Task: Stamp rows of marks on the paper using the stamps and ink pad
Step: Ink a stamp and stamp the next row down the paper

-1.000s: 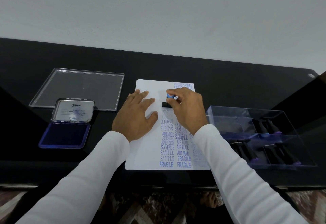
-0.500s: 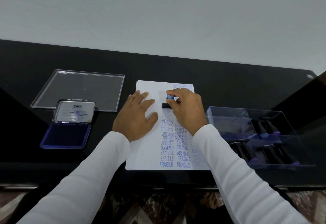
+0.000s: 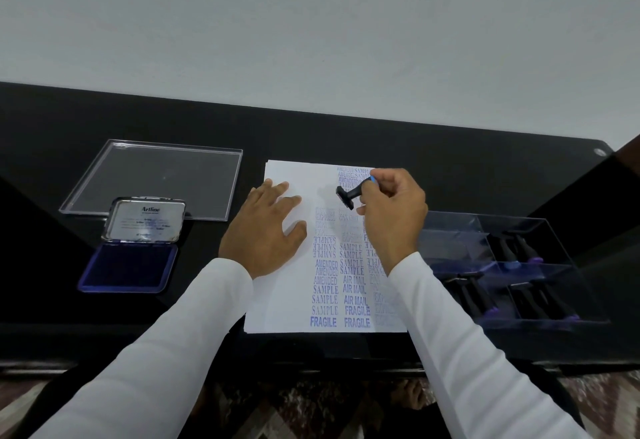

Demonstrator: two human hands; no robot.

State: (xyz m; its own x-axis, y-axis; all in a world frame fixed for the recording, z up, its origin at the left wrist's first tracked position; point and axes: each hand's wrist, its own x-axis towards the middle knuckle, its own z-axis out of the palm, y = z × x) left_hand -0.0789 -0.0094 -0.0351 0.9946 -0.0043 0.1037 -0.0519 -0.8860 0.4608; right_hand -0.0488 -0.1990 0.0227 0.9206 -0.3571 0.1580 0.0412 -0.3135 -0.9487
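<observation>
Pinching a black stamp [image 3: 348,195] by its handle, my right hand [image 3: 391,210] holds it over the far part of the paper [image 3: 277,300], long axis tilted, flat base pointing left and near. My left hand [image 3: 265,231] lies flat, fingers spread, on the paper's left side. At far right I see a clear box [image 3: 450,231] holding more stamps [image 3: 526,248] in compartments; the ink pad [image 3: 130,267] sits open at left.

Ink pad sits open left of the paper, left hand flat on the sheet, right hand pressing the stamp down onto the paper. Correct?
One thing is off. In the head view the right hand holds the stamp lifted and tilted above the paper, not pressed down on it. The rest stands: the ink pad lies open left of the paper and the left hand rests flat on the sheet.
</observation>
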